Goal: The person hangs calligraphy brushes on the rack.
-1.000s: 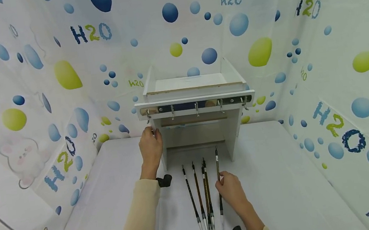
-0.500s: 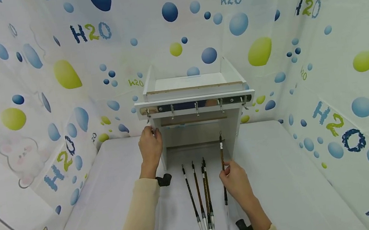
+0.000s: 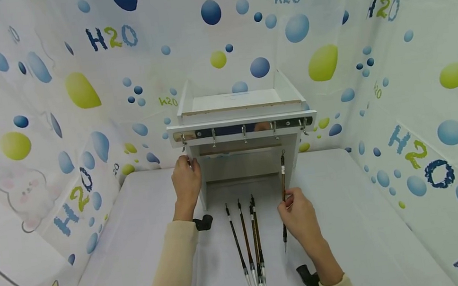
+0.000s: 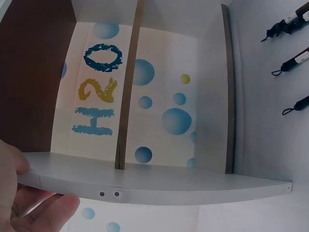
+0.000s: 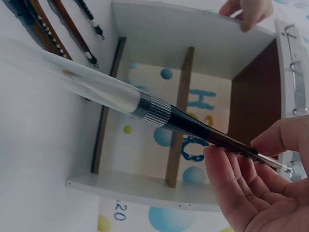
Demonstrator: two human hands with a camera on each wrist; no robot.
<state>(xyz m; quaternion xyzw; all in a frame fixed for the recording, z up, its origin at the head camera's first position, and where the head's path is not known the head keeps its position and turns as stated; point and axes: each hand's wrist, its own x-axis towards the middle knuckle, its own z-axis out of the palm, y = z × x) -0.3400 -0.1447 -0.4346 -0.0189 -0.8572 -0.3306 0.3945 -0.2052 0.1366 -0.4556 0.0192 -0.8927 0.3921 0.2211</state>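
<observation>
In the head view a white hook rack (image 3: 236, 113) stands at the back, with a row of metal hooks (image 3: 244, 134) along its front rail. My left hand (image 3: 187, 182) grips the front edge of its left side panel (image 4: 154, 187), thumb on the inner face and fingers on the outer. Between thumb and fingers, my right hand (image 3: 301, 215) pinches a calligraphy brush (image 3: 282, 170) by its dark handle. This brush is raised, its hanging loop up in front of the right panel. In the right wrist view a clear cap (image 5: 104, 89) covers its pale bristles.
Several more calligraphy brushes (image 3: 247, 241) lie side by side on the white table (image 3: 348, 243), in front of the rack, loops towards it. A patterned curtain (image 3: 179, 20) encloses the back and sides. A dark camera mount sits on each wrist.
My right hand has carried the brush up, forward and to the right, from beside the other brushes to the rack's right panel. My left hand has kept its grip on the left panel.
</observation>
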